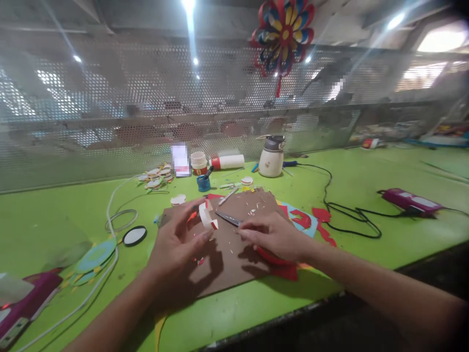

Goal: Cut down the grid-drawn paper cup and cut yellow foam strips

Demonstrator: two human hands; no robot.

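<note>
My left hand (185, 232) is closed on a curved white paper-like ring with red patches (205, 215), held over a brown board (230, 259). Its round is broken by a gap on the right side. In my right hand (273, 234) is a pair of scissors (227, 218), with the dark blades pointing left toward the ring, apart from it. The fingers hide the scissors' handles. Small white and red scraps (252, 211) lie scattered on the board. Red cut paper (282, 269) lies under and beside my right hand.
A white bottle (271, 161), a paper cup (199, 161), a blue pot with a pen (203, 184) and a lit phone (181, 160) stand at the back. Purple power strips (410, 202) with cables lie at both sides. A perforated screen (146, 107) closes off the far edge.
</note>
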